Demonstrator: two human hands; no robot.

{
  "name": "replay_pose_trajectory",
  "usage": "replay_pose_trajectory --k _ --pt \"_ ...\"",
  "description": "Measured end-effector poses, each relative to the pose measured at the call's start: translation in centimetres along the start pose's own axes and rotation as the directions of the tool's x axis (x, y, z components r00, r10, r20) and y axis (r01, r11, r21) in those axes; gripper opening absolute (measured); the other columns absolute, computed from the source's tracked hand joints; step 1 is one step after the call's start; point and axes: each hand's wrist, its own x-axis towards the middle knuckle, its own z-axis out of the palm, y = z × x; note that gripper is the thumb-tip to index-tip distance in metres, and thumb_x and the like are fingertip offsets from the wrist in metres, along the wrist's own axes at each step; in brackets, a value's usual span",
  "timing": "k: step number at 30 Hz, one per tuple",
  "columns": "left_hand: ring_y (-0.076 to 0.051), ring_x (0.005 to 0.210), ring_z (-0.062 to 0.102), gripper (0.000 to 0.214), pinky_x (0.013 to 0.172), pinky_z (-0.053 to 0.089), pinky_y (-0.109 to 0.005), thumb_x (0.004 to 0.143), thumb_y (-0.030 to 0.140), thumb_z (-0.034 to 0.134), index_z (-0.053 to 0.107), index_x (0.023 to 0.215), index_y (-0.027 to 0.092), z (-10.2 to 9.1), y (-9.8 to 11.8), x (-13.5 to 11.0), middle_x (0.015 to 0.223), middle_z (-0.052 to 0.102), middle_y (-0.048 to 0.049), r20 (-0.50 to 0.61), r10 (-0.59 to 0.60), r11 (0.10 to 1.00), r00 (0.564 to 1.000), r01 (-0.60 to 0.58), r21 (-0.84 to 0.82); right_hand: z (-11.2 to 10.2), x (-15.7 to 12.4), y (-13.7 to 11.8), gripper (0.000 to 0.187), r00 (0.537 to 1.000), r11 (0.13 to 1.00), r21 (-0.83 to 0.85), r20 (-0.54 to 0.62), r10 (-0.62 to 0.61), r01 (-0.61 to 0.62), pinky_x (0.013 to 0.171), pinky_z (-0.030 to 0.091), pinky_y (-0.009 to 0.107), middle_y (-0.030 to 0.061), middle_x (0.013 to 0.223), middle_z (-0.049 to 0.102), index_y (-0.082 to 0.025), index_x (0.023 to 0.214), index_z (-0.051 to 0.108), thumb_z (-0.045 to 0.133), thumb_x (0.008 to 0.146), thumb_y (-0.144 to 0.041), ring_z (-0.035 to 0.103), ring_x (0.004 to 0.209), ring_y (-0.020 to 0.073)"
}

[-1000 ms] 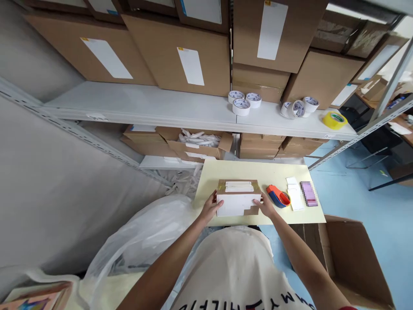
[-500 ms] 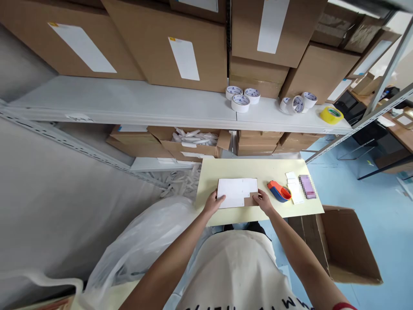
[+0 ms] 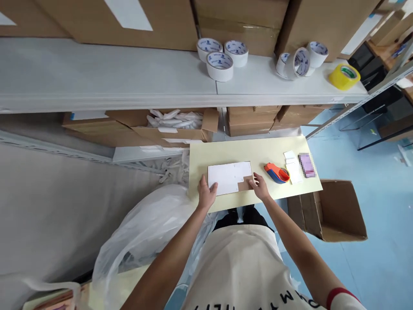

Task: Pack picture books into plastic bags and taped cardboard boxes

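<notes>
A flat brown cardboard piece (image 3: 245,184), mostly covered by a white paper sheet (image 3: 226,177), lies on the pale yellow tabletop (image 3: 226,151). My left hand (image 3: 207,194) is at its left end, thumb over the lower left corner and fingers spread outside the edge. At the right end, my right hand (image 3: 260,187) has its thumb near the bare brown corner and its fingers apart. Neither hand appears to be gripping it. Right of my right hand are an orange and blue tape dispenser (image 3: 276,173), white paper slips (image 3: 293,168) and a pixelated purple object (image 3: 307,165).
A grey shelf (image 3: 129,73) crosses behind the table, bearing white tape rolls (image 3: 220,67), a yellow tape roll (image 3: 344,77) and large cartons. An open carton (image 3: 342,206) stands on the floor at right. Clear plastic sheeting (image 3: 145,224) is bunched at left.
My view has shifted, with shelf and table sitting higher in the picture. My fingers have loosened and spread from the cardboard's ends, which they held before.
</notes>
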Motion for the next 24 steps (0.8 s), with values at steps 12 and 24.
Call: replay_pose_trajectory --k 12,24 --pt "-0.034 0.139 0.035 0.045 0.116 0.027 -0.051 0.084 0.038 0.061 0.056 0.124 0.017 7.2 13.4 0.7 0.147 0.042 -0.0175 0.383 0.370 0.846 0.846 -0.477 0.237 -10.3 3.3 5.5 0.043 0.997 0.813 -0.579 -0.078 0.010 -0.054 0.089 0.044 0.052 0.0232 0.104 0.066 -0.010 0.117 0.056 0.066 0.082 -0.032 0.060 0.100 0.0382" --pt "-0.024 0.095 0.065 0.048 0.087 0.050 -0.038 0.073 0.052 0.070 0.071 0.102 0.014 16.0 19.9 2.8 0.101 0.073 -0.0108 0.921 -0.216 0.975 0.324 0.123 0.185 -14.5 -2.9 6.1 0.046 0.974 0.887 0.449 0.227 0.008 -0.112 0.067 0.047 0.031 0.0030 0.081 0.065 -0.020 0.100 0.062 0.062 0.081 -0.062 0.058 0.071 0.0184"
